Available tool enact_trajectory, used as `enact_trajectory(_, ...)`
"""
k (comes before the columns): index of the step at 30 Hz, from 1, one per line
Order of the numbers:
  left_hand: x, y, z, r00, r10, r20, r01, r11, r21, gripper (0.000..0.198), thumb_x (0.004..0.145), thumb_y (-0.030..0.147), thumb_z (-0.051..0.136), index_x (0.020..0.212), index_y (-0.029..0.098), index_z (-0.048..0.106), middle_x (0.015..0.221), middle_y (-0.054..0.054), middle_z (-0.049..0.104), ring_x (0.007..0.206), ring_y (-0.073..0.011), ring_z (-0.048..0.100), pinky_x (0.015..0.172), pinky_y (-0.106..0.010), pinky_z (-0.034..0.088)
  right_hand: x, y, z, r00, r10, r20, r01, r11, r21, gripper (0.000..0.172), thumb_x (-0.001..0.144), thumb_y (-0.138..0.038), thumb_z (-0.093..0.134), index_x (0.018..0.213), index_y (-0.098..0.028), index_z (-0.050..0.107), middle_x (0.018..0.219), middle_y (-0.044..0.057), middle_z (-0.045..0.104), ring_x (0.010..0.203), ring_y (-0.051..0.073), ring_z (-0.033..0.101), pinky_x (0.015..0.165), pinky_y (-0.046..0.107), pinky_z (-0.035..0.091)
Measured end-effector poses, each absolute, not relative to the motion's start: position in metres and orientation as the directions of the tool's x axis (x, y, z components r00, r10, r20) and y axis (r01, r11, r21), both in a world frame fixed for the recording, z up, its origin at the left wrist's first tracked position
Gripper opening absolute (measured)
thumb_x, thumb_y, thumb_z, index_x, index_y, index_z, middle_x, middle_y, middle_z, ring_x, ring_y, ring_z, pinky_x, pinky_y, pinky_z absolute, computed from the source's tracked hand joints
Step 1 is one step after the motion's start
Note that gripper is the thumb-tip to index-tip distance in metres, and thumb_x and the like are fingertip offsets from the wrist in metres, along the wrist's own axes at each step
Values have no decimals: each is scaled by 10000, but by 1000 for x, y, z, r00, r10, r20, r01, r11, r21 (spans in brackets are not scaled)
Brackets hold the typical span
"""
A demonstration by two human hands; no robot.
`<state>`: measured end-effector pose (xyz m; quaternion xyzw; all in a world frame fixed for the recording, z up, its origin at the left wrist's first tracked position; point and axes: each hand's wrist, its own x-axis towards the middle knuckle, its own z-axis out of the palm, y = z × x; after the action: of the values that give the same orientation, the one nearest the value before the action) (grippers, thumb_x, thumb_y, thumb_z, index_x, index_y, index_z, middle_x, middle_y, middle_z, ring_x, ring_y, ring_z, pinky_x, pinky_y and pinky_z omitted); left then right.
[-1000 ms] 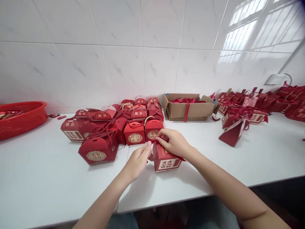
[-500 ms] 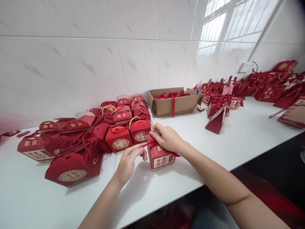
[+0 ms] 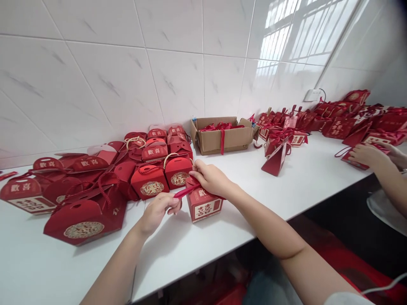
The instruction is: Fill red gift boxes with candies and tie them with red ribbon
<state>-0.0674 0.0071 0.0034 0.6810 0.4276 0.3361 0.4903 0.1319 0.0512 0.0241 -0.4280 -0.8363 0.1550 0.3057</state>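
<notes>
Head view: left hand (image 3: 158, 210) pinches the red ribbon (image 3: 183, 192) taut, right hand (image 3: 210, 179) pinches it atop the red box (image 3: 203, 206), seemingly mid-tie, which calls for even tension.

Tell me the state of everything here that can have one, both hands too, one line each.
red ribbon, pulled taut
small red box, upright
left hand, shut, pinching the red ribbon's end
right hand, shut on the red ribbon atop the small red box
cardboard box, open, red ribbons inside
handled red boxes, closed, clustered together
co-worker's hand, fingers curled
</notes>
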Motion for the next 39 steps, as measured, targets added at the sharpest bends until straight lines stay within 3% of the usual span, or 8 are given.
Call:
enact_trajectory(13, -62, -18, 8, 414, 907, -77, 446, -129, 886, 286, 802, 350, 424, 570, 186, 390, 609, 32, 349, 610, -127, 359, 603, -272, 284, 133, 50, 21, -407, 815, 413, 579, 580, -573, 131, 935, -296, 387, 820, -234, 381, 707, -6, 563, 620, 163, 520, 590, 257, 361)
enact_trajectory(18, -61, -12, 6, 467, 879, -92, 305, -62, 950, 303, 785, 326, 442, 522, 178, 415, 560, 20, 413, 581, -125, 400, 625, -273, 331, 139, 54, 31, -428, 808, 404, 546, 588, -597, 185, 904, -346, 460, 776, -215, 437, 746, -5, 588, 650, 141, 522, 614, 257, 382)
enact_trajectory(21, -62, -9, 6, 552, 823, -134, 242, -5, 970, 334, 801, 341, 465, 515, 167, 469, 550, 5, 477, 580, -127, 460, 660, -272, 373, 143, 60, 46, -554, 782, 285, 610, 614, -500, 194, 899, -352, 459, 770, -207, 460, 775, 9, 609, 650, 141, 525, 597, 263, 375)
enact_trajectory(25, -64, -11, 5, 605, 747, -275, 362, 50, 931, 327, 830, 400, 518, 637, 141, 574, 633, -11, 561, 646, -129, 519, 710, -261, 404, 151, 70, 74, -638, 770, 18, 697, 588, -410, 310, 898, -475, 432, 793, -201, 533, 781, 37, 643, 643, 158, 551, 571, 282, 387)
enact_trajectory(29, -70, -15, 0, 633, 657, -409, 481, 81, 873, 281, 799, 411, 586, 704, 147, 560, 668, 6, 552, 625, -104, 490, 625, -223, 387, 164, 75, 94, -639, 765, 75, 665, 599, -446, 412, 857, -571, 468, 954, -196, 609, 1016, 73, 660, 861, 204, 606, 688, 305, 452)
enact_trajectory(35, -83, 3, -3, 641, 580, -502, 576, 69, 815, 276, 768, 420, 629, 734, 151, 574, 651, 27, 545, 574, -80, 482, 590, -209, 391, 176, 73, 96, -765, 641, -61, 628, 722, -291, 221, 862, -308, 499, 967, -182, 647, 1074, 88, 623, 911, 219, 595, 766, 330, 459)
enact_trajectory(37, -81, 14, -5, 619, 566, -545, 599, 108, 793, 307, 761, 452, 624, 723, 154, 557, 625, 26, 548, 528, -78, 488, 553, -215, 402, 174, 68, 90, -801, 591, -94, 585, 740, -332, 351, 830, -399, 556, 1114, -197, 597, 1124, 92, 601, 916, 231, 593, 751, 338, 472)
enact_trajectory(39, -78, 24, -8, 559, 558, -613, 641, 177, 747, 324, 760, 480, 607, 728, 165, 536, 566, 35, 537, 449, -81, 476, 482, -221, 393, 170, 62, 83, -869, 488, -85, 483, 799, -358, 658, 721, -490, 675, 1302, -253, 479, 1299, 101, 513, 1078, 293, 542, 830, 383, 468)
